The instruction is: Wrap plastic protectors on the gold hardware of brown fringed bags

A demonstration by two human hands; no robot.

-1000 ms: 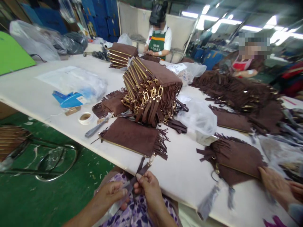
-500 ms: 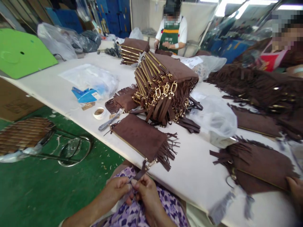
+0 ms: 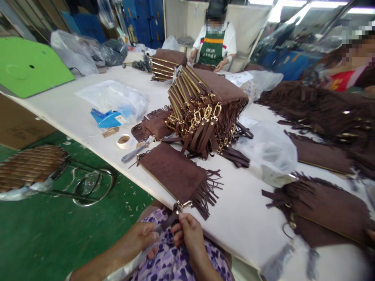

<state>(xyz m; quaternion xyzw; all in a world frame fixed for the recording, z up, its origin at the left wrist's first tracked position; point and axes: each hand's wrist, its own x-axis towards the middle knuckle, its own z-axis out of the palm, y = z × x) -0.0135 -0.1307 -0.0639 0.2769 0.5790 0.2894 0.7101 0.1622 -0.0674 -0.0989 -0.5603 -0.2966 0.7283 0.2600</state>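
A brown fringed pouch (image 3: 172, 169) lies flat at the table's near edge, its fringe to the right. From its gold clasp (image 3: 184, 203) a short brown wrist strap (image 3: 169, 221) hangs toward my lap. My left hand (image 3: 145, 236) is closed on the strap's lower end, where pale translucent plastic film also shows. Near the clasp, my right hand (image 3: 190, 231) pinches the strap's upper part between thumb and finger. Its other fingers are curled below.
Behind the pouch rises a stack of brown pouches (image 3: 225, 84) with gold zips. A tape roll (image 3: 123, 141), a blue tape dispenser (image 3: 107, 118) and plastic bags (image 3: 268, 146) lie around. Another fringed pouch (image 3: 331, 207) is at right. A co-worker (image 3: 215, 43) is across the table.
My right hand has slid up the strap toward the clasp, away from my left hand. My left hand has shifted slightly left. The co-worker's hands opposite have moved apart.
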